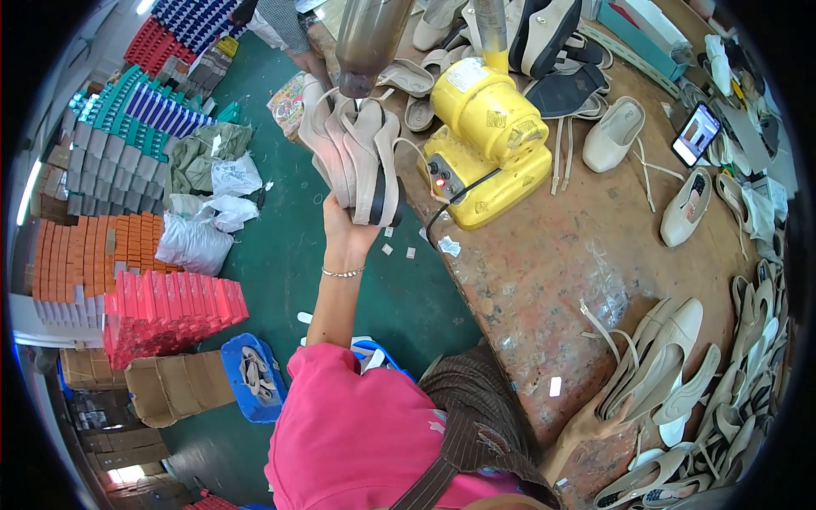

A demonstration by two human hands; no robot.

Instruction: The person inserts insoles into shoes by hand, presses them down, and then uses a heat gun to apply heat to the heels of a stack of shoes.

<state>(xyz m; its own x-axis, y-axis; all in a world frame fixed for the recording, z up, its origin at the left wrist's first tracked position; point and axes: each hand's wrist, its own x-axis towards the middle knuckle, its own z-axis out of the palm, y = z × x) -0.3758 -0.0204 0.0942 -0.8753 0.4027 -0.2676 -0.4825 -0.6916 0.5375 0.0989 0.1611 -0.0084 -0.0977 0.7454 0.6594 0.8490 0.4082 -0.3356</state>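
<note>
My left hand [347, 223] is raised at the workbench's left edge, closed around several beige wedge sandals [361, 161]. Their upper ends are just under the nozzle of a brownish translucent tube [371, 42]. Part of that hand is hidden behind the soles. Low on the right, my right hand [599, 422] is closed on a bunch of beige flat shoes [659, 365] with loose straps. Its fingers are partly covered by the shoes. Between the hands stands a yellow machine [489, 127] with a small control panel, a lit red light and a black cord.
The brown workbench [544, 280] carries more shoes [739, 382] along its right side and a lit phone [697, 136]. Beside it on the green floor are a blue basket [255, 408], pink boxes [170, 310] and white sacks [195, 242]. Another person's arm [289, 34] shows at the top.
</note>
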